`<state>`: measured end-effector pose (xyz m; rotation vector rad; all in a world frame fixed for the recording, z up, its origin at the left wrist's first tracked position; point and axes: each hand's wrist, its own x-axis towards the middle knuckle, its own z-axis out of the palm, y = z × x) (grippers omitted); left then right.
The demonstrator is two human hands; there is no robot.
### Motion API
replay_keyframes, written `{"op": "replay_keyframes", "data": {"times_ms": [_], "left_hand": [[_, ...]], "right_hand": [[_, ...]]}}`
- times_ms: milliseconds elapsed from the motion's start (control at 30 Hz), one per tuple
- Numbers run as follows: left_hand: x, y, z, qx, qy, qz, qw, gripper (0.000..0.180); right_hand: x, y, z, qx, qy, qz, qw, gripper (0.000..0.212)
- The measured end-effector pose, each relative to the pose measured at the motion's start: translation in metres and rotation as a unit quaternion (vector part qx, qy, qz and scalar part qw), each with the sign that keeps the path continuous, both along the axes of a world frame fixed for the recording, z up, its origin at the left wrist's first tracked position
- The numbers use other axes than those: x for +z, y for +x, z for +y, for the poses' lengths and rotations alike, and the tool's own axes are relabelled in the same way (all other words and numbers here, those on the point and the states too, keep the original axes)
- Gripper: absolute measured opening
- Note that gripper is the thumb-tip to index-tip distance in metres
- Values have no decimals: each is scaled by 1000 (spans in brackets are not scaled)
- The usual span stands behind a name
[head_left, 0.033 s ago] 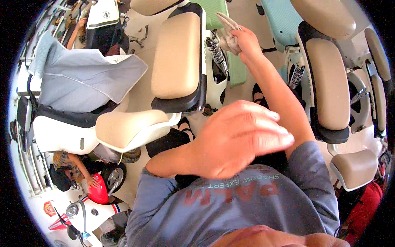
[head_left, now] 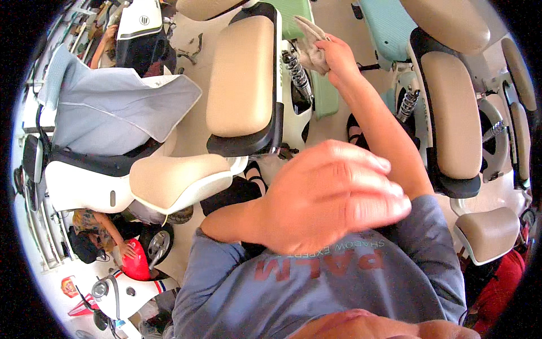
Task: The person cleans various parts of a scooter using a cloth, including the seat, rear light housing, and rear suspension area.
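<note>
My right hand (head_left: 340, 56) stretches forward between two scooters, its fingers wrapped round a crumpled pale rag (head_left: 310, 48). The rag hangs next to a chrome spring shock absorber (head_left: 297, 73) and a green scooter panel (head_left: 326, 93). Just left of it is the long beige seat (head_left: 240, 76) of a white scooter. My left hand (head_left: 339, 195) is raised close in front of my chest, back of the hand up. Its fingers point right, loosely bent and slightly apart. The palm and thumb are hidden, and no object shows in it.
A second scooter with a beige seat (head_left: 451, 116) stands on the right, its beige backrest (head_left: 490, 231) nearer me. Grey cloth (head_left: 121, 107) drapes a scooter at left, near a beige backrest (head_left: 178, 178). Lower left, another person's hand (head_left: 125, 248) touches a red fender (head_left: 135, 263).
My left hand has shifted slightly to the right and toward me. The right hand and the rag have hardly moved.
</note>
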<state>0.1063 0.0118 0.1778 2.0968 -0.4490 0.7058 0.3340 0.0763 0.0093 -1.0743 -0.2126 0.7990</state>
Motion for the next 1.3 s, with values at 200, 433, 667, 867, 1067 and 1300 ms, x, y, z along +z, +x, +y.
{"op": "replay_keyframes", "data": {"times_ms": [200, 433, 667, 867, 1067, 1300], "left_hand": [[-6, 3, -8, 17, -101, -113, 988, 10], [-6, 1, -14, -32, -234, -84, 968, 9], [-20, 6, -18, -140, -377, -1, 916, 9], [-30, 12, -30, -207, -453, 38, 866, 9], [-36, 13, -32, -248, -491, 46, 834, 10], [-36, 6, -31, -261, -516, 47, 815, 12]], "right_hand": [[-12, -2, 12, 16, -98, -36, 994, 30], [11, -21, 23, 39, -29, -6, 999, 7], [4, -20, 24, 53, -7, 12, 998, 11], [-11, -12, 32, 34, -7, -10, 999, 10], [-14, -12, 33, 34, -7, -1, 999, 14], [1, -21, 29, 39, -43, -11, 998, 16]]}}
